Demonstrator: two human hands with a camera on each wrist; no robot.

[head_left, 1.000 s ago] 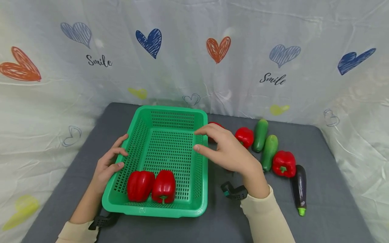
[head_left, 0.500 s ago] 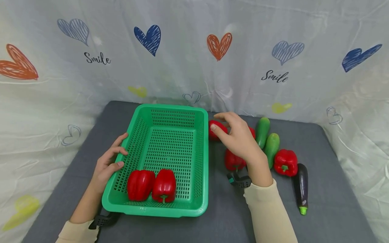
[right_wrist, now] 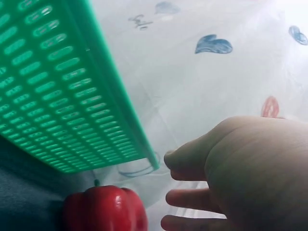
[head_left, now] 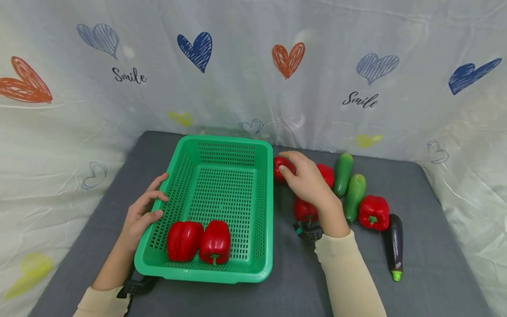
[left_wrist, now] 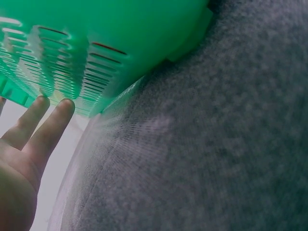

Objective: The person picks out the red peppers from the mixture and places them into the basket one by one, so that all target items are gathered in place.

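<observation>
My left hand (head_left: 138, 215) rests at the left side of a green plastic basket (head_left: 203, 275), fingertips and thumb at its rim. In the left wrist view, extended fingers (left_wrist: 45, 127) lie near the slotted outer wall. Two red bell peppers (head_left: 184, 241) sit in the basket's near end. My right hand (head_left: 306, 180) reaches over the table right of the basket, thumb and fingers spread above a red bell pepper (head_left: 279, 164) by the far right corner. In the right wrist view, a pepper (right_wrist: 108, 209) shows below the fingers, with a gap between them.
Under and beside my right hand lie more bell peppers (head_left: 305, 211). Further right are two cucumbers (head_left: 355, 196), another bell pepper (head_left: 373, 212) and an eggplant (head_left: 393, 242). A white curtain (head_left: 245, 79) with printed hearts hangs behind the grey table (head_left: 428, 255).
My right hand has moved from above the basket's right rim to the right, over the far bell pepper, and sunk slightly closer to it. The left hand and basket stay put.
</observation>
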